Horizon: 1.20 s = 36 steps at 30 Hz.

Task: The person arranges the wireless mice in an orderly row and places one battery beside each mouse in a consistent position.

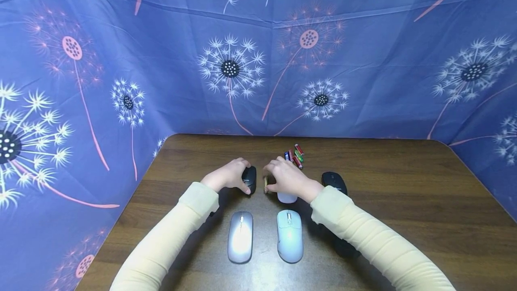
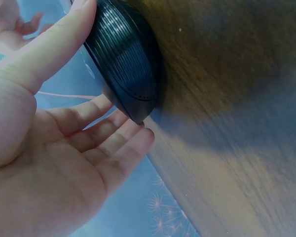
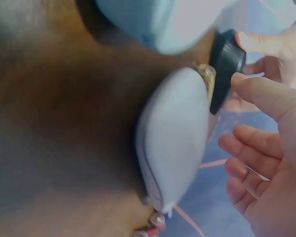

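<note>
My left hand (image 1: pixel 233 175) grips a black computer mouse (image 1: pixel 249 179) on the wooden table. In the left wrist view its thumb lies along the ribbed side of the mouse (image 2: pixel 130 54), with fingertips at the opposite edge. My right hand (image 1: pixel 286 176) hovers with loosely bent fingers around a gold-coloured battery (image 1: pixel 265 185). In the right wrist view a gap shows between that battery (image 3: pixel 207 79) and the thumb and fingers. Partly covered by the right hand, a white mouse (image 1: pixel 287 198) lies beside the battery.
Nearer me lie a silver-grey mouse (image 1: pixel 240 237) and a light blue mouse (image 1: pixel 290 237). A black mouse (image 1: pixel 334 181) sits right of the right hand; another dark object (image 1: pixel 346 249) is partly under the sleeve. Several coloured batteries (image 1: pixel 298 161) are grouped behind. A blue patterned cloth (image 1: pixel 258 57) hangs behind the table.
</note>
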{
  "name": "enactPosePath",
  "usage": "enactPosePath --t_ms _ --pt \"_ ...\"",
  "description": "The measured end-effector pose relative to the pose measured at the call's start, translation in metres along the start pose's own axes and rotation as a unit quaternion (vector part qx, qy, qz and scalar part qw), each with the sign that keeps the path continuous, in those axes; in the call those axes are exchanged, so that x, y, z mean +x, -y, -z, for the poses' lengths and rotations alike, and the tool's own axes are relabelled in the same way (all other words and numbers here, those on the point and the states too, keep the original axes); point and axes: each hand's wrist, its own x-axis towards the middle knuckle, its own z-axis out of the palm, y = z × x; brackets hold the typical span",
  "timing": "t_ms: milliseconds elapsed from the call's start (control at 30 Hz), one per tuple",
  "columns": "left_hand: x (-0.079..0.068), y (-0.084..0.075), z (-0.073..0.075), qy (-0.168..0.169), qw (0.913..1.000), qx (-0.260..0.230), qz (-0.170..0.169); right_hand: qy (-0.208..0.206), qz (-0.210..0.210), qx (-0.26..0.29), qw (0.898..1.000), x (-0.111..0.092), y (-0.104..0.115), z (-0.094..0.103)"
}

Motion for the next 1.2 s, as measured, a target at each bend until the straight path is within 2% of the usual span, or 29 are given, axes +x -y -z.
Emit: enactPosePath --t_ms 200,533,733,1200 --pt "0.000 -0.001 -0.001 0.001 1.0000 -0.003 0.006 0.004 -0.030 -0.001 1.000 -0.002 -0.008 0.018" --pt "0.001 0.001 -0.003 -0.002 1.0000 -0.001 0.004 -0.014 -0.045 -0.036 0.998 -0.001 -0.029 0.033" --pt "0.002 0.001 -0.003 -0.003 1.0000 0.003 0.002 -0.026 -0.056 -0.048 0.997 0.001 -0.041 0.035" --pt "0.000 -0.001 -0.001 -0.002 0.9999 0.011 0.004 -0.014 -0.074 -0.034 0.997 0.008 -0.073 0.025"
